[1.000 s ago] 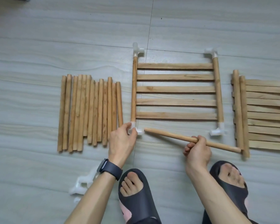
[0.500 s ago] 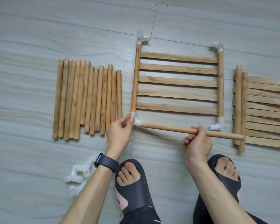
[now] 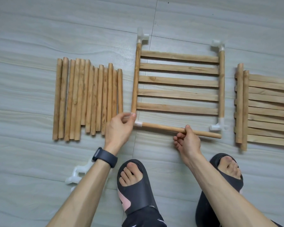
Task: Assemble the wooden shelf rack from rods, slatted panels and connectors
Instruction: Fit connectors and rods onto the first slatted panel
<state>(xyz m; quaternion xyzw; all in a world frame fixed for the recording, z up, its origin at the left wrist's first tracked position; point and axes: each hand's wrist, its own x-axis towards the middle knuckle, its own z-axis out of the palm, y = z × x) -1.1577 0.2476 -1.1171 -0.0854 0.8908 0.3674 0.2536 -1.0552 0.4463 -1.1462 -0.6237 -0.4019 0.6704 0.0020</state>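
Wooden rod (image 3: 161, 127), gripped by right hand (image 3: 188, 141), should swing squarely into right connector (image 3: 219, 126); left hand (image 3: 120, 130) pinches left connector (image 3: 138, 124).

The rod (image 3: 162, 127) in the right hand (image 3: 188, 141) now lies closer to parallel with the lowest slat (image 3: 177, 108). Its free end no longer reaches the stacked panels (image 3: 269, 110) toward the floor's right edge. It now stops just below the near-right connector (image 3: 219, 126).

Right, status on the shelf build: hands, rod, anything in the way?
Left hand pinches near-left connector. Right hand grips rod, one end socketed there, free end outside near-right connector. Nothing blocking.
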